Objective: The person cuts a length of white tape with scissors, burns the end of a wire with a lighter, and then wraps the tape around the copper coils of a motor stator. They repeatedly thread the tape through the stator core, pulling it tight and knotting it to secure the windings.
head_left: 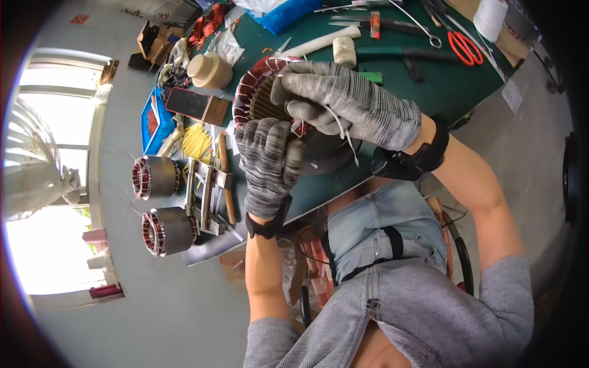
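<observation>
A motor stator [244,98] with dark red copper windings and a slotted bore lies on the green table in front of me, its lower rim partly covered by my hands. My left hand [269,162], in a grey knitted glove, has its fingers curled over the stator's near rim. Across the stator's right side reaches my gloved right hand [343,101], its thumb and fingers pinched together on a white cord [351,144]. The cord's loose end hangs below that hand. Its other end, among the windings, is hidden by my fingers.
Two more stators [158,178] stand at the left edge near a metal rack [208,190]. Yellow sleeving strips [197,141], a smartphone [186,103] and a cream round container [208,70] lie left. Red-handled scissors [465,49], a mallet [392,54] and a cord spool [491,19] lie right.
</observation>
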### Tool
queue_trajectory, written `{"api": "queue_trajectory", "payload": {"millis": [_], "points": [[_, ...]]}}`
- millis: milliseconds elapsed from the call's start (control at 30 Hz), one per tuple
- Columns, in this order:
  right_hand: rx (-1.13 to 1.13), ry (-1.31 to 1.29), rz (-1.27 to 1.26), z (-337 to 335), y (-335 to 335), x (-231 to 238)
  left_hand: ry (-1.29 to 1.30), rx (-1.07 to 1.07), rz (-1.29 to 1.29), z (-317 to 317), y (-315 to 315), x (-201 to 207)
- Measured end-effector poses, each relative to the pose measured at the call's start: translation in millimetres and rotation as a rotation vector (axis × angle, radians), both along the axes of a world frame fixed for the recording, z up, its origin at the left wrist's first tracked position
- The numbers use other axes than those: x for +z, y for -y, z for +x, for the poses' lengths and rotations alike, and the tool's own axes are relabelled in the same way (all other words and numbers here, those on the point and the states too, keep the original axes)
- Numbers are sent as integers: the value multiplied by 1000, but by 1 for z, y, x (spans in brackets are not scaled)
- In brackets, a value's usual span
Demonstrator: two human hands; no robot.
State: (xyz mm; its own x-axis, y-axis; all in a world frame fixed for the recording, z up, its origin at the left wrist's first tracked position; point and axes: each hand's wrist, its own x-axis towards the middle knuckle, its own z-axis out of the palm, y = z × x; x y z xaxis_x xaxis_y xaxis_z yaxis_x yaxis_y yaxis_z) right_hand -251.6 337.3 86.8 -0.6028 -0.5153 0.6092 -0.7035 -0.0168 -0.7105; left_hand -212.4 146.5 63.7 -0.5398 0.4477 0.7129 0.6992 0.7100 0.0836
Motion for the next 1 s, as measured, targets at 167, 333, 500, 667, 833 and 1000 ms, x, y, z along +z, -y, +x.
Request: {"api": "queue_trajectory", "payload": {"millis": [167,333,500,667,833,1000], "points": [[497,972,-395,19,-33,-6,90,-11,-9,2,-2,6],[-350,514,84,35,-63,-51,170,2,18,2,5,12],[-525,-111,400,42,-61,-19,151,-1,35,0,4,20],[-304,-292,243,16,-45,0,203,-15,30,-1,2,23],[-216,-249,295,3,-42,12,126,-46,72,1,0,22],[-216,-413,439,-13,-42,17,164,-54,77,1,3,18]]}}
